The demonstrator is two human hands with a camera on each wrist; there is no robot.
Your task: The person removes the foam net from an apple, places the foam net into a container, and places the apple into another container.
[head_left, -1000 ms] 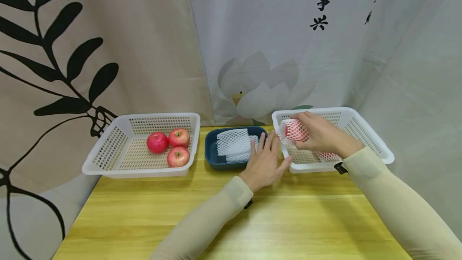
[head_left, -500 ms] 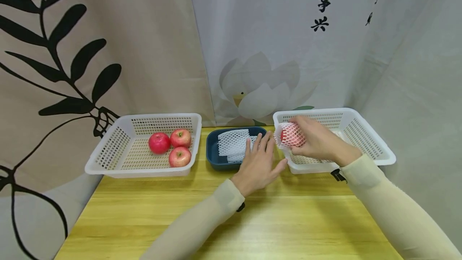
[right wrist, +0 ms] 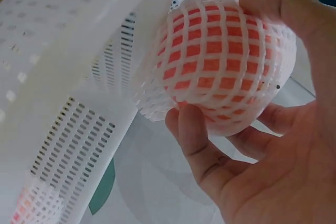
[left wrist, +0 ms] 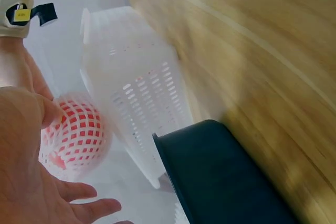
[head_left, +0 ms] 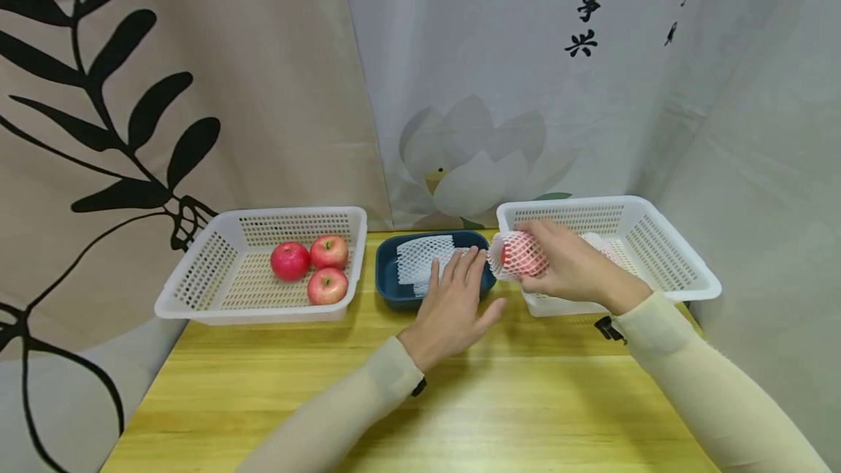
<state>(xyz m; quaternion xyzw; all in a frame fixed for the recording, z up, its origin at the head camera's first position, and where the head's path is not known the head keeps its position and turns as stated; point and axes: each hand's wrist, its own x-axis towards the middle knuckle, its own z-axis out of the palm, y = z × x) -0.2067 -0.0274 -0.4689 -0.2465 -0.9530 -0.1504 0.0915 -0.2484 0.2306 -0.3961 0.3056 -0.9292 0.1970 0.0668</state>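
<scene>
My right hand [head_left: 578, 265] grips a red apple [head_left: 523, 254] wrapped in a white foam net, above the left rim of the right basket [head_left: 703, 289]. In the right wrist view, the thumb and fingers curl around the netted fruit, and loose netting hangs off one end. My left hand [head_left: 450, 309] is spread with straight fingers at the front right of a dark blue tray [head_left: 386, 279], holding nothing. White foam nets [head_left: 420, 260] lie in that tray, partly hidden by the fingers. Another netted fruit [right wrist: 38, 205] rests inside the right basket.
A white basket [head_left: 197, 312] on the left holds three bare red apples [head_left: 327, 285]. Both baskets and the tray stand along the back of the wooden table [head_left: 545, 400]. Directly behind them hangs a printed curtain [head_left: 296, 93].
My right hand has carried the netted apple leftward and nearer, from inside the right basket to over its left rim. My left hand has drawn back to the left and toward me.
</scene>
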